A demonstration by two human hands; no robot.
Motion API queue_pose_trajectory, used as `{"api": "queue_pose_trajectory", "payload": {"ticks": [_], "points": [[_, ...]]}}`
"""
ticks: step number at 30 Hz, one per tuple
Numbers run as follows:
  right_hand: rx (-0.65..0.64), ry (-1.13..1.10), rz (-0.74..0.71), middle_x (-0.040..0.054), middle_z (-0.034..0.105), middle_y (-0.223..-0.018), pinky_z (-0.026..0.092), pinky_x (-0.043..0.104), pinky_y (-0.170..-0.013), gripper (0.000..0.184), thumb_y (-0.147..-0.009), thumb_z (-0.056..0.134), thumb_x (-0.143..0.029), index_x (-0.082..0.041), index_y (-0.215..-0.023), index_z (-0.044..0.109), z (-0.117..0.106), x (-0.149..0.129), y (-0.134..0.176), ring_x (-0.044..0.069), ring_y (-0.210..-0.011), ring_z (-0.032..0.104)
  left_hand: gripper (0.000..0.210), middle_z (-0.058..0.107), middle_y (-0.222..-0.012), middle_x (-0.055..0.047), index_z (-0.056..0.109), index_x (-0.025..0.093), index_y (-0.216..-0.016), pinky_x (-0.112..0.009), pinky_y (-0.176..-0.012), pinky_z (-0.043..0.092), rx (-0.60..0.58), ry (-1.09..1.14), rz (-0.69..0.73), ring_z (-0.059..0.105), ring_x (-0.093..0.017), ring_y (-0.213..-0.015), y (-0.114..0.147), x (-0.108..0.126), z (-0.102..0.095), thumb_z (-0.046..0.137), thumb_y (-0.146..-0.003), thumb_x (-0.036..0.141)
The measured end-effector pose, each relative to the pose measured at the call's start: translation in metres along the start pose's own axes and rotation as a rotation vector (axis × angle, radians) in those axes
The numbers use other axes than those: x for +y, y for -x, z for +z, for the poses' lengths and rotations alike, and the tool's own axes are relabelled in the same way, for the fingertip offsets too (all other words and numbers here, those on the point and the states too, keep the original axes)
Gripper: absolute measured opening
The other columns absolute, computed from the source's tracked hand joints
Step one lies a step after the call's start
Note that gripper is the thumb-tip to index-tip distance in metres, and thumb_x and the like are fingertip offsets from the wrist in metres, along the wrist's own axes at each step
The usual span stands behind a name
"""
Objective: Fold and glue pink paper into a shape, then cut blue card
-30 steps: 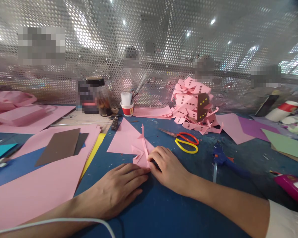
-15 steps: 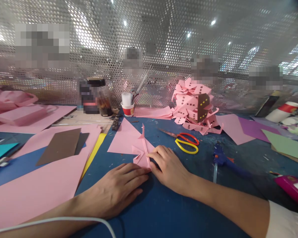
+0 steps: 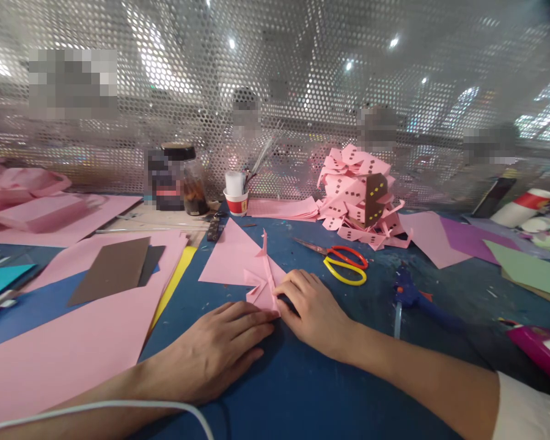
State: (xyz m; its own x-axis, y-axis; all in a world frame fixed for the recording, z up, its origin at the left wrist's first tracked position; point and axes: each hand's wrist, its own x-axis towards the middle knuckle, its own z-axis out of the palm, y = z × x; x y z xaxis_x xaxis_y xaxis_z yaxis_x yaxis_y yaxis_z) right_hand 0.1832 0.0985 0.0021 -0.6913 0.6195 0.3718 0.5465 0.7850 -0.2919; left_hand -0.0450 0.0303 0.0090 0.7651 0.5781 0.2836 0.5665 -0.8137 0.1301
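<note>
A folded pink paper piece (image 3: 259,296) with a narrow raised strip lies on the blue table, partly over a flat pink paper sheet (image 3: 227,256). My left hand (image 3: 220,345) rests flat, fingers stretched out, its fingertips on the folded piece's near edge. On the other side, the bent thumb and fingers of my right hand (image 3: 314,315) press together on that piece's right edge, near the strip. Beyond the right hand lie scissors (image 3: 329,251) with one red and one yellow handle.
A blue glue gun (image 3: 407,294) lies to the right. Farther back are a spotted pink papercraft (image 3: 348,189), a paper cup (image 3: 236,205) and a dark-lidded jar (image 3: 193,194). Large pink paper (image 3: 87,342) covers the left side; a white cable (image 3: 119,403) crosses my left forearm.
My right fingers have drawn slightly closer together and shifted a little right along the folded paper's edge. The left hand and the paper stay in place.
</note>
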Motion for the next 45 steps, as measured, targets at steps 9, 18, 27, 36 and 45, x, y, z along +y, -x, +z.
{"api": "queue_pose_trajectory", "payload": {"ticks": [9, 18, 27, 36, 45], "points": [[-0.011, -0.010, 0.019, 0.0073, 0.063, -0.107, 0.045, 0.039, -0.091, 0.015, -0.100, 0.052, -0.020, -0.019, -0.108, 0.064, 0.0000, 0.0001, 0.0000, 0.023, -0.102, 0.057, 0.032, 0.064, -0.138, -0.011, 0.056, 0.015, -0.134, -0.042, -0.101, 0.055, 0.014, -0.003, 0.003, 0.059, -0.024, -0.124, 0.0001, 0.0000, 0.0010, 0.047, -0.104, 0.020], [-0.035, 0.013, 0.026, 0.0085, 0.061, -0.112, 0.045, 0.041, -0.093, 0.021, -0.100, 0.050, -0.021, -0.019, -0.117, 0.062, -0.0008, 0.0001, -0.0005, 0.024, -0.106, 0.056, 0.033, 0.066, -0.136, -0.012, 0.058, 0.015, -0.134, -0.040, -0.102, 0.055, 0.032, 0.023, -0.007, 0.061, -0.024, -0.122, -0.0016, 0.0009, -0.0011, 0.048, -0.103, 0.020], [-0.024, -0.001, 0.030, 0.0088, 0.061, -0.113, 0.046, 0.042, -0.093, 0.023, -0.099, 0.051, -0.020, -0.020, -0.120, 0.062, 0.0003, 0.0005, -0.0001, 0.025, -0.107, 0.056, 0.035, 0.063, -0.139, -0.011, 0.054, 0.016, -0.138, -0.042, -0.103, 0.053, -0.019, 0.018, -0.016, 0.059, -0.025, -0.125, -0.0013, -0.0011, 0.0004, 0.046, -0.104, 0.020], [-0.026, 0.002, 0.035, 0.0087, 0.061, -0.114, 0.045, 0.042, -0.094, 0.020, -0.099, 0.051, -0.020, -0.019, -0.116, 0.062, 0.0008, 0.0003, 0.0004, 0.024, -0.107, 0.056, 0.041, 0.062, -0.140, -0.010, 0.048, 0.017, -0.145, -0.043, -0.102, 0.053, -0.013, 0.006, -0.023, 0.057, -0.026, -0.125, 0.0010, -0.0011, 0.0023, 0.047, -0.104, 0.022], [-0.034, 0.002, 0.030, 0.0090, 0.060, -0.115, 0.045, 0.043, -0.094, 0.024, -0.100, 0.051, -0.021, -0.020, -0.121, 0.061, 0.0007, 0.0014, 0.0003, 0.025, -0.107, 0.055, 0.048, 0.061, -0.140, -0.010, 0.044, 0.022, -0.150, -0.044, -0.104, 0.051, -0.056, 0.045, -0.076, 0.055, -0.027, -0.125, -0.0005, -0.0009, 0.0033, 0.051, -0.103, 0.032]]}}
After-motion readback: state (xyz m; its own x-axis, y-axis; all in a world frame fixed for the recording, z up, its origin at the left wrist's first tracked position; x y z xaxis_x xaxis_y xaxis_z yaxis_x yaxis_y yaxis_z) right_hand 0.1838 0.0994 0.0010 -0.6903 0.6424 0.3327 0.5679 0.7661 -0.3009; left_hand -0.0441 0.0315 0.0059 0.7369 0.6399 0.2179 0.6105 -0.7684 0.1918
